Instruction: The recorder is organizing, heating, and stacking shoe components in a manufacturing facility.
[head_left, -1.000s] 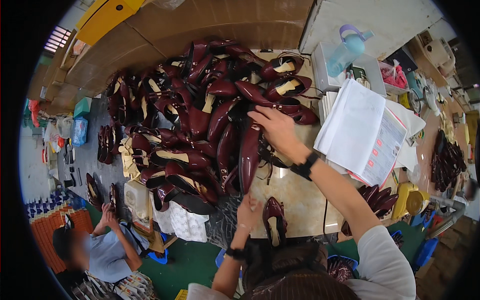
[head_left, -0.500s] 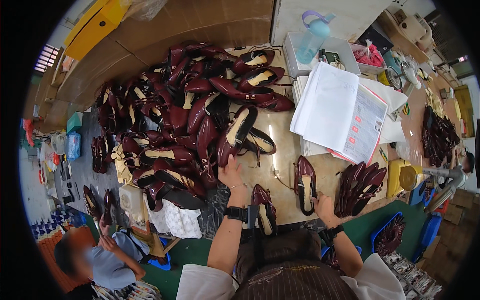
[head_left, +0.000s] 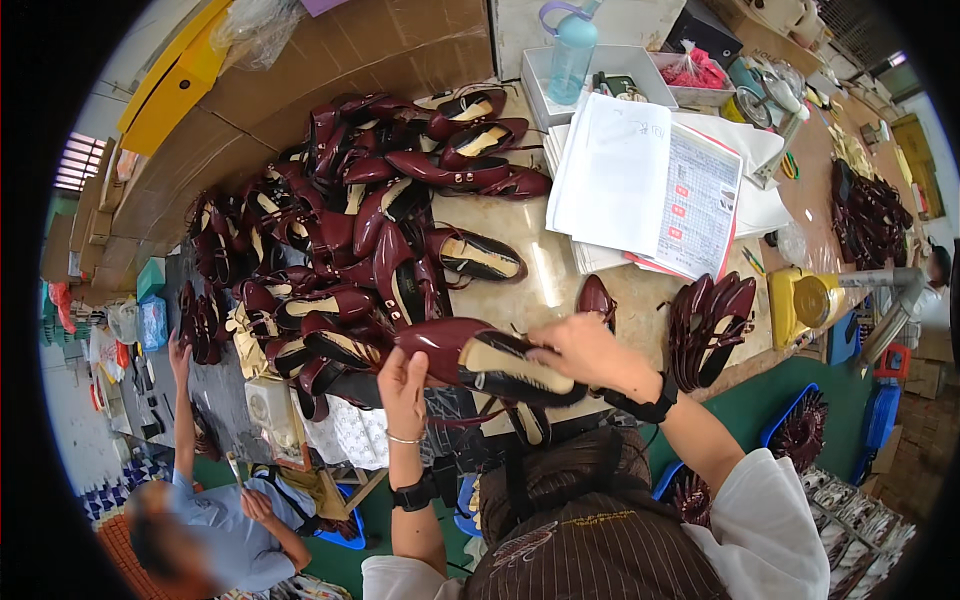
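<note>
Worktable (head_left: 560, 290) of pale stone is carrying a heap of burgundy shoes (head_left: 340, 230), stacked papers (head_left: 650, 185) and a blue bottle (head_left: 572, 50); green floor below. I am holding one burgundy shoe (head_left: 480, 360) between both hands: left hand (head_left: 402, 385) curled at its toe, right hand (head_left: 585, 350) closed over its heel end.

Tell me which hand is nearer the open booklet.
Right. The right hand grips the shoe just below the booklet; the left hand holds the shoe's toe end, farther left and lower.
</note>
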